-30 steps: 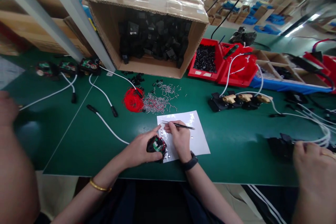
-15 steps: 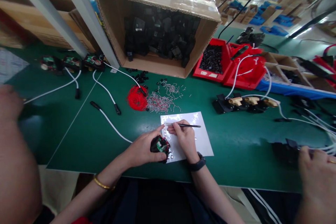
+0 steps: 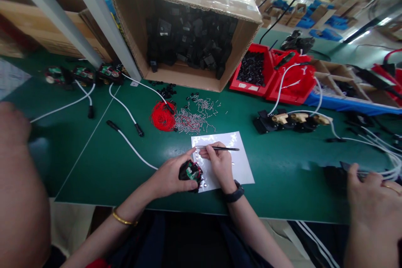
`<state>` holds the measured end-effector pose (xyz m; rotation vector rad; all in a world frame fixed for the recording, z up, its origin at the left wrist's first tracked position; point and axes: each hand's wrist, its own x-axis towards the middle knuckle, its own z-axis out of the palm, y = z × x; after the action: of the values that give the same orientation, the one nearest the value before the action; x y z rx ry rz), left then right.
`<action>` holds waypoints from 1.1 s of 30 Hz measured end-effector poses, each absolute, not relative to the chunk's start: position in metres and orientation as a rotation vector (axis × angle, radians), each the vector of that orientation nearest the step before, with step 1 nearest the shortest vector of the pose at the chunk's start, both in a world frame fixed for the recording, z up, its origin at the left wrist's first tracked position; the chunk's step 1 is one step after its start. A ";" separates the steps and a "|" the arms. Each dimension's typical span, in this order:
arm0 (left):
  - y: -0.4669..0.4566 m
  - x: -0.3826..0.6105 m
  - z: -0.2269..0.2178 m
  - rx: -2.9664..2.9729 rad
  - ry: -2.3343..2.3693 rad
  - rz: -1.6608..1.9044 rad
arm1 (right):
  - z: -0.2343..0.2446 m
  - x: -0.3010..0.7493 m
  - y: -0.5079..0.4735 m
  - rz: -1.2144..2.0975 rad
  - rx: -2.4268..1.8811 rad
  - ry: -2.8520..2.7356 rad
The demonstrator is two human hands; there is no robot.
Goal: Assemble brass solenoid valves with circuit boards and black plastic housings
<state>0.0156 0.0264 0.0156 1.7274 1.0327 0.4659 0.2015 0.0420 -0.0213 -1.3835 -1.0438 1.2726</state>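
My left hand (image 3: 171, 173) grips a small black housing with a green circuit board (image 3: 190, 171), held at the lower left corner of a white sheet (image 3: 240, 163). My right hand (image 3: 220, 163) rests on that sheet and pinches thin black tweezers (image 3: 220, 148), whose tips point left toward my left thumb. Several tiny clear parts lie on the sheet near both hands.
Behind the sheet lie a red wire coil (image 3: 163, 116) and scattered metal pins (image 3: 193, 119). A tipped cardboard box (image 3: 188, 29) holds black parts; red bins (image 3: 266, 73) stand to its right. White cables (image 3: 125, 111) cross the green table. Co-workers' hands (image 3: 370, 201) are at both sides.
The view shifted slightly. My hands stay in place on the sheet. The co-worker's hand at the right moved up and left toward the black parts.
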 end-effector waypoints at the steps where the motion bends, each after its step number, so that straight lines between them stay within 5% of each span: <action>1: 0.027 0.016 0.016 1.730 1.034 0.463 | -0.021 0.202 0.042 1.271 -1.389 -1.050; 19: 0.018 0.014 0.012 1.752 1.020 0.538 | -0.026 0.200 0.041 1.245 -1.358 -1.022; 33: 0.025 0.017 -0.007 1.296 1.168 1.215 | 0.021 0.197 0.036 1.703 -0.932 -0.428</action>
<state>0.0174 0.0248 -0.0072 1.2961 1.1682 1.2153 0.1970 0.0360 0.0211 -0.9322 -0.4285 1.7029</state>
